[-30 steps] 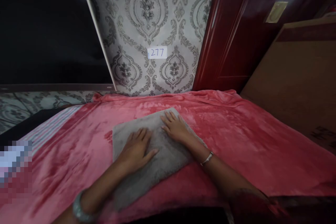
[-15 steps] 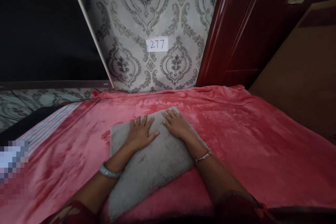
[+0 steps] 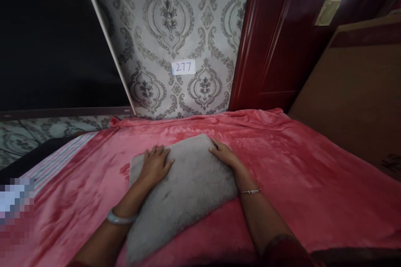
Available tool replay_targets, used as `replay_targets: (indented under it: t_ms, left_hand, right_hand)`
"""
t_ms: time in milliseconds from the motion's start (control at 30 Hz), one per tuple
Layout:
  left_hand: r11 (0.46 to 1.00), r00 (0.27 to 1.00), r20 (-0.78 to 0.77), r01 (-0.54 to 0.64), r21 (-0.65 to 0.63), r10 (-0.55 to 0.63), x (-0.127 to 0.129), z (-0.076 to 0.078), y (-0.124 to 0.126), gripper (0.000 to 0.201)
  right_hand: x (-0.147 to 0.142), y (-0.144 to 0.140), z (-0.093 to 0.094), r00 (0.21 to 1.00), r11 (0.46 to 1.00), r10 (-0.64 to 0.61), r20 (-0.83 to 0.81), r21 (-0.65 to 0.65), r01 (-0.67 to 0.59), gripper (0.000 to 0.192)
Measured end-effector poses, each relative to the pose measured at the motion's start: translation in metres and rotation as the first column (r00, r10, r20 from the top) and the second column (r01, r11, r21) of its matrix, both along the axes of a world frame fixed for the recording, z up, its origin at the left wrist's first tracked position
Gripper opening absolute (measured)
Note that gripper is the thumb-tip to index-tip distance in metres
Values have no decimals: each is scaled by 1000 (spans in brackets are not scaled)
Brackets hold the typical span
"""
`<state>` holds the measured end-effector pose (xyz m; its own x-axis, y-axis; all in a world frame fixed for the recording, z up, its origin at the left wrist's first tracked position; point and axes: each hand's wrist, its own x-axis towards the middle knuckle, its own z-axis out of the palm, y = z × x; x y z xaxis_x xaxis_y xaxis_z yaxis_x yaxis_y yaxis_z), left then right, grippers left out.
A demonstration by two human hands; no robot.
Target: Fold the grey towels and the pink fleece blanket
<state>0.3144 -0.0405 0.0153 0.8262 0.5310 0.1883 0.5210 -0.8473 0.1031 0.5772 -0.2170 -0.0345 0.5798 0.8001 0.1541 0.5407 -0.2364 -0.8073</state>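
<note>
Both hands have slid apart since half a second ago, from side by side on the middle of the grey towel out to its far corners.

Well to the left of the left hand, at the frame's edge, sits a pixelated patch whose content cannot be made out. Between it and the hand, a striped cloth shows beside the pink blanket, its lower part running under the blanket's edge. Above that, a large dark panel gives no detail.

Next comes the left hand, lying flat with its fingers spread on the towel's far left corner, palm down, pinching nothing. A pale bangle rings its wrist; the forearm is cut off at the bottom edge.

Under and between the hands, the folded towel rests on the blanket, its near corner running close to the bottom of the view. Beyond it, on the patterned wallpaper, hangs a small label reading 277.

On the towel's far right edge rests the right hand. Its fingertips curl over that edge and are partly hidden, so whether they grip the cloth cannot be told. A thin bracelet crosses the wrist.

Right of that hand stand a dark red door and a brown board, cut off by the frame.
</note>
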Motion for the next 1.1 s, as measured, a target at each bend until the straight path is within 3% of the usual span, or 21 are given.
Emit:
replay_targets:
  t_ms: [100,200,267,333,400,467,533,633,700,733,800,933,1100]
  left_hand:
    - [982,980,161,-93,-167,120,-31,-4,8,64]
    - [872,843,404,-143,-468,355,-67,-14,5,75]
    - [715,693,482,-71,-695,536,-86,-17,-6,78]
    - [510,572,458,79,-857,681,-99,-14,-21,79]
    - [323,482,366,174,-930,796,-106,-7,-33,79]
    - [202,409,267,197,-959,873,-110,-1,-40,80]
    - [133,411,226,243,-961,883,-113,1,-39,78]
    - [12,494,183,329,-944,850,-118,-6,-29,64]
    - [-79,542,110,312,-947,833,-121,-13,-23,55]
    - [-102,558,81,289,-952,826,-122,-15,-21,54]
    - [-87,601,93,263,-961,794,-121,-18,-22,57]
    - [48,595,193,250,-967,780,-112,-16,-32,71]
    - [9,594,155,241,-971,789,-105,-12,-39,68]
  right_hand:
    - [9,-6,-1,988,999,-43,-146,16,46,66]
    - [14,-6,-3,984,998,-53,-170,31,59,61]
    - [16,-6,-4,981,997,-56,-184,42,65,57]
    - [17,-5,-4,978,997,-52,-200,46,62,49]
    - [18,-6,-4,975,998,-30,-220,44,41,39]
    - [17,-8,-2,969,999,7,-247,39,3,32]
    - [15,-10,-1,958,999,47,-282,31,-40,30]
    - [10,-13,0,936,995,96,-340,20,-94,32]
    - [7,-14,1,922,992,121,-369,24,-121,35]
    - [6,-15,2,917,991,130,-377,32,-128,37]
    - [5,-19,4,907,989,148,-395,62,-134,41]
    - [3,-25,10,856,974,222,-466,140,-177,61]
    - [-2,-24,14,854,972,232,-466,145,-185,67]
